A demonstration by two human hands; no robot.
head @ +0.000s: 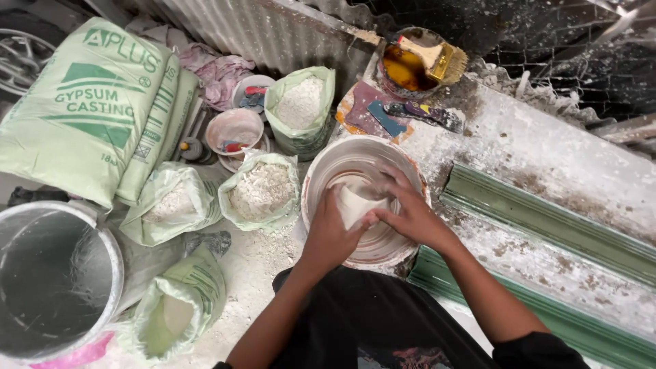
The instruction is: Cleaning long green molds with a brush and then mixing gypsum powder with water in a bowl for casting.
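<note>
A small pale cup, smeared with white plaster, sat inside a wide round mixing basin whose inner wall was ringed with dried white and reddish streaks. Both hands were down in the basin around the cup. The left hand curled against its near left side, fingers bent and closed on it. The right hand came from the right, fingers spread over the top and far edge of the cup and the thumb pressed to its near side, so the cup was gripped between the two hands.

The basin rested at the near left end of a plaster-crusted table. Far of it on the table lay a blue scraper on a stained board, and beyond that a can of brown liquid with a wide paintbrush laid across it. A green moulded strip ran along the table to the right.

Left of the basin, on the dusty floor, stood open bags of white powder, one further off, and small bowls. Large sealed green sacks leaned at the far left, and a plastic-lined bucket stood near left.
</note>
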